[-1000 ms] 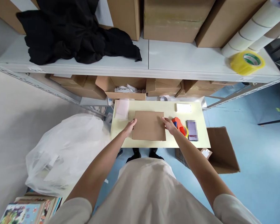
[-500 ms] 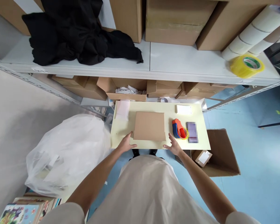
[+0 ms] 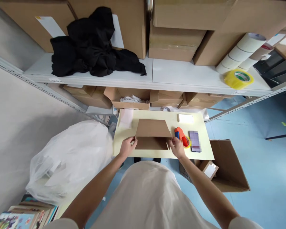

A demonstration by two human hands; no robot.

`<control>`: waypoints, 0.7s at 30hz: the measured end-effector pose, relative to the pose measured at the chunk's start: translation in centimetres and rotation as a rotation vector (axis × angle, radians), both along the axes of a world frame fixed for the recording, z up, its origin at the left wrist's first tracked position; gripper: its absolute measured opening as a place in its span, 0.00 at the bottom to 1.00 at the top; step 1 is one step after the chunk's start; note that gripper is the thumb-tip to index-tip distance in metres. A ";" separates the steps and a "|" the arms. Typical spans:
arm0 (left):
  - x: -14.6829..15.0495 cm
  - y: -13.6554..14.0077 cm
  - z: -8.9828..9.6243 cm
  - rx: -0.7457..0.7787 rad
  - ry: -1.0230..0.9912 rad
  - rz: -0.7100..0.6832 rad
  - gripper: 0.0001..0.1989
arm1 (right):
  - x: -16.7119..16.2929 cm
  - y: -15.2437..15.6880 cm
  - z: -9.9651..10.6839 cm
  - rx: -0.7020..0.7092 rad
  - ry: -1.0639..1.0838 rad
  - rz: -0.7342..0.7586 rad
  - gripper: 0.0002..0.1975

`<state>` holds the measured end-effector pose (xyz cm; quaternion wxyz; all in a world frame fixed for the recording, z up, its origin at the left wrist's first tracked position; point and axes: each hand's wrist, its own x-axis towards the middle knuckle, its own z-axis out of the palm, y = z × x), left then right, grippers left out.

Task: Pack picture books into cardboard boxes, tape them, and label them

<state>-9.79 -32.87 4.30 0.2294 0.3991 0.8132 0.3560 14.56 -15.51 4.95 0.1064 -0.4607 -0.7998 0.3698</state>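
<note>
Nearest is the wearer's pale shirt, with books piled low at the left and a bulging translucent plastic bag beyond them. At the near part of the pale yellow surface, the left hand is partly closed, thumb and fingers pinching the left front corner of a flat brown cardboard box. The right hand is curled likewise at the right front corner. The box lies mid-surface, its top panel raised at the front over a dark opening. Right of it are a red-and-blue tape dispenser and a phone; below the right end, an open carton holds a small labelled box. Farther back lie a pink sheet at left and a white stack at right. Behind, a shelf bears black cloth, a yellow tape roll and large brown cartons.
</note>
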 end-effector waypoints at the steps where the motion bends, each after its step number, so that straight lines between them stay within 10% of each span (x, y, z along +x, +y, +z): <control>1: -0.1 0.5 1.2 0.008 0.041 0.005 0.14 | -0.4 0.7 1.3 0.045 -0.051 0.007 0.11; 7: -0.9 4.2 4.6 -0.176 0.212 0.036 0.18 | -3.2 3.2 5.5 0.193 -0.413 0.033 0.12; 21: -2.6 5.4 2.0 -0.294 0.167 -0.001 0.17 | -2.4 4.1 2.4 0.157 -0.461 0.081 0.14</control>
